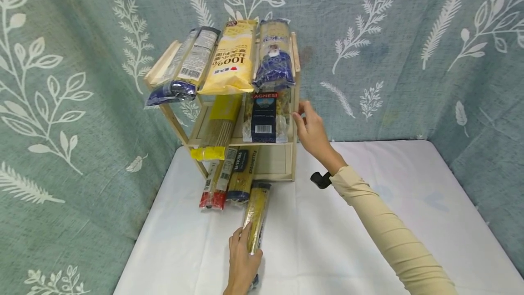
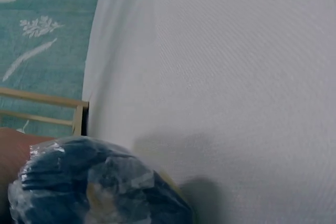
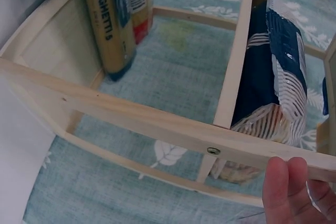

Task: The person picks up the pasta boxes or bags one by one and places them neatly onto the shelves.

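In the head view my left hand [image 1: 243, 258] grips a long clear pack of spaghetti [image 1: 256, 208] near its close end. That pack slants over the white table, its dark far end close to the wooden shelf [image 1: 294, 158]. A dark blue crinkled end of the pack [image 2: 100, 187] fills the lower left of the left wrist view. My right hand [image 1: 311, 133] holds the shelf's right upright at middle height, thumb at the front. In the right wrist view, fingertips [image 3: 276, 174] of that hand lie on the wooden rail.
The top tier bears a yellow pasta bag [image 1: 231, 58] between blue-ended packs. An Agnesi bag [image 1: 264, 117] and a yellow-ended spaghetti pack [image 1: 221, 124] lie on the middle tier. Below, a red-ended pack [image 1: 214, 195] and a blue-ended pack [image 1: 241, 181] jut out. A patterned curtain [image 1: 368, 58] hangs behind.
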The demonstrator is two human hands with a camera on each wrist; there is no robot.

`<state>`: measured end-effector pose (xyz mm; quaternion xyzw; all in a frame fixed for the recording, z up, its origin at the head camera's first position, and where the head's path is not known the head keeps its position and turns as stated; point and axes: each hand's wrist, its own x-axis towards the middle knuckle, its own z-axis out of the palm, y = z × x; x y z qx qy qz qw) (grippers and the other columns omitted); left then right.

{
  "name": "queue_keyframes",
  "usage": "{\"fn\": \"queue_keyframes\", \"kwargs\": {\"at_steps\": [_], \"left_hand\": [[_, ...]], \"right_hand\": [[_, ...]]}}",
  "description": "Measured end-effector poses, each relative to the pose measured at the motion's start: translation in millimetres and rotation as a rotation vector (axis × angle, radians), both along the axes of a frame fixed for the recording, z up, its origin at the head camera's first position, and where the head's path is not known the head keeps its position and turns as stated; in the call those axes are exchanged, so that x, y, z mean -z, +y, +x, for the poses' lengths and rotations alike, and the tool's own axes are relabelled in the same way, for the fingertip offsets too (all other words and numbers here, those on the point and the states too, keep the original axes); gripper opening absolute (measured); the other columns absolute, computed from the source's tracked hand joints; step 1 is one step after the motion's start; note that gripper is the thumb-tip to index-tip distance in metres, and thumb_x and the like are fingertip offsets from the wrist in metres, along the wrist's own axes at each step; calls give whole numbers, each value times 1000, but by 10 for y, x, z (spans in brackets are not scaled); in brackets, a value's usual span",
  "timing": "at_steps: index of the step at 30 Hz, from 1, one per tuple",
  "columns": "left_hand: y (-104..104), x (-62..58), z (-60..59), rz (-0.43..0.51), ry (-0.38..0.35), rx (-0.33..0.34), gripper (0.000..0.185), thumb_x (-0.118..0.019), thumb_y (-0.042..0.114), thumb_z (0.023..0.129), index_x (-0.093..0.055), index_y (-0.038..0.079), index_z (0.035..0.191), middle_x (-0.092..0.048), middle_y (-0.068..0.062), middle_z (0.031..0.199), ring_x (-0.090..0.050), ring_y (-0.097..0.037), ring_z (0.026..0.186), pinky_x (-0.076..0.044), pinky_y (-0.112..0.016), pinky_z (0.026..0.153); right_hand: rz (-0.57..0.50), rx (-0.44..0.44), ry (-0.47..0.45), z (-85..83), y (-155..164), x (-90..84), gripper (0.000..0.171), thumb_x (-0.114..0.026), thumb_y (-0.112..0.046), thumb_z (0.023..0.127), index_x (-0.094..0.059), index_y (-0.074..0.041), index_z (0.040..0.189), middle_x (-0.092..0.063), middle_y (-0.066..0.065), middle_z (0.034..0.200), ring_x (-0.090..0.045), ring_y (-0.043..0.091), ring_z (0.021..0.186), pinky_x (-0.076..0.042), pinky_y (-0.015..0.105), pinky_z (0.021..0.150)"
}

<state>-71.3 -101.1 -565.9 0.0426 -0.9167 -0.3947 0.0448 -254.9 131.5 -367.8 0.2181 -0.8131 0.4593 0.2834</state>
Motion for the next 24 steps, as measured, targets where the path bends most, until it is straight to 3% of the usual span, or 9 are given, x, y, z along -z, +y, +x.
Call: {"fn": "queue_keyframes", "kwargs": {"at_steps": [9,20,24], "left_hand": [[13,-32,6,43,17,-4,74,-71,-7,63,-54,7,133,-48,-21,125,-45,-30,108,-46,-46,82],[62,-133,31,67,-20,4,72,-71,-7,63,-55,6,132,-49,-21,125,-46,-31,109,-45,-48,85],[88,-181,34,83,15,18,71,-70,-6,63,-56,6,131,-49,-21,125,-46,-32,111,-45,-49,87]], "right_hand": [[2,7,4,-7,4,8,42,-34,-39,98,-43,0,108,-49,14,89,-49,19,54,-40,33,49],[-3,-13,-13,5,-4,-3,25,-39,-24,101,-42,0,106,-48,12,81,-46,17,49,-39,31,45],[-6,-13,-16,5,-2,-12,20,-41,-19,101,-42,0,106,-48,12,81,-46,17,49,-39,31,44]]}}
